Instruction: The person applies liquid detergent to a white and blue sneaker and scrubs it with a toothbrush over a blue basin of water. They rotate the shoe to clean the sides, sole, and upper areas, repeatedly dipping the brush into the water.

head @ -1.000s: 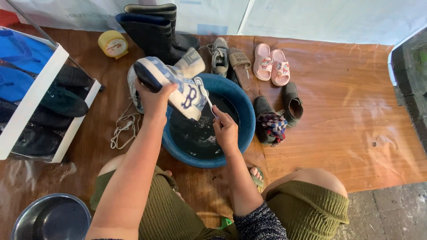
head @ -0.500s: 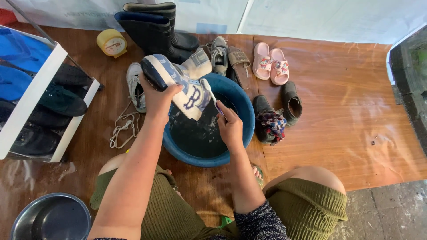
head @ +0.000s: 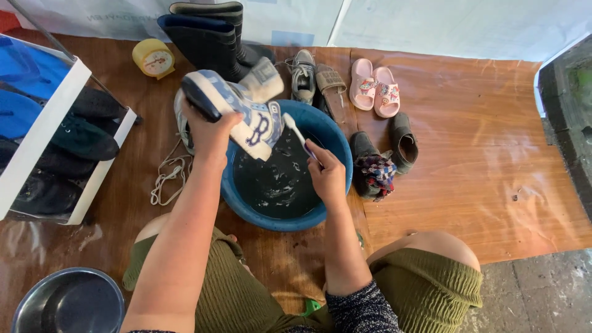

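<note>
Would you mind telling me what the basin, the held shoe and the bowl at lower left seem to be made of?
Basin: likely plastic, uniform glossy blue with a smooth moulded rim. Shoe: seemingly woven fabric, matt white and blue, with a dark sole, probably rubber. Bowl: metal, probably steel, grey and reflective.

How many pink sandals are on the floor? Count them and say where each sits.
2. One pink sandal and a second lie side by side against the far wall, right of the brown sandal, beyond the blue basin. None seems hidden.

Her left hand [head: 213, 132] is raised, arm stretched forward, fingers clamped tight; the right hand [head: 327, 176] sits lower, fist closed, wrist bent.
</note>
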